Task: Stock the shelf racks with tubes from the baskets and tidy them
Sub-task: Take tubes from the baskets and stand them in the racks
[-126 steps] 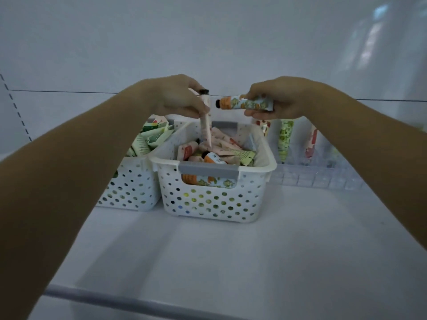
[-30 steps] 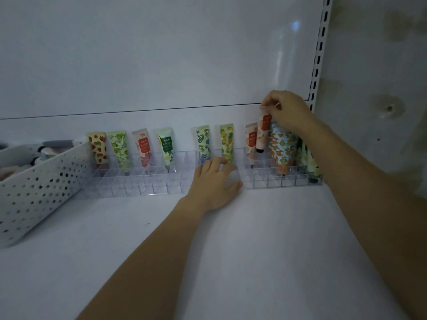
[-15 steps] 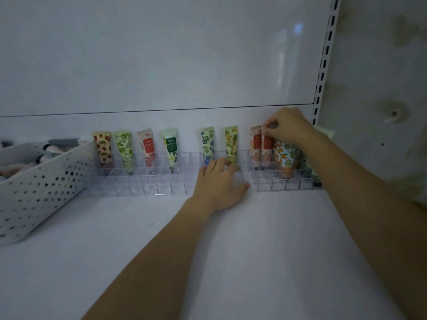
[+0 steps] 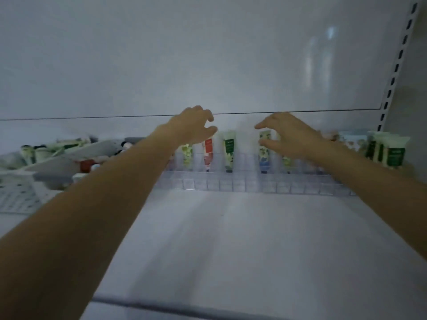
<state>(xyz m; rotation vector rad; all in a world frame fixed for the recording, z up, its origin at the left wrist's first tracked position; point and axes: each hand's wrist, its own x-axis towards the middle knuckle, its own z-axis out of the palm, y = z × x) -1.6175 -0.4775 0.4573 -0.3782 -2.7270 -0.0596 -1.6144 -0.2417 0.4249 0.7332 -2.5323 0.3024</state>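
A clear plastic rack (image 4: 231, 183) with small compartments runs along the back of the white shelf. Several printed tubes stand in it, among them a red-labelled tube (image 4: 208, 153) and a green-labelled tube (image 4: 228, 151). My left hand (image 4: 194, 128) hovers above the rack's left tubes with fingers spread and holds nothing. My right hand (image 4: 288, 135) hovers over the middle tubes, fingers loosely spread, also empty, and covers part of a blue-patterned tube (image 4: 264, 148). The frame is motion-blurred.
A white perforated basket (image 4: 18, 195) full of tubes sits at the left, with a second basket behind it. Taller green tubes (image 4: 392, 153) stand at the rack's right end. A slotted upright (image 4: 397, 61) rises at the right. The shelf's front edge (image 4: 184, 308) lies below.
My right hand has let go of the pink tube in the rack and moved left. My left hand has lifted off the rack's front. The view has swung left, so the baskets show more.
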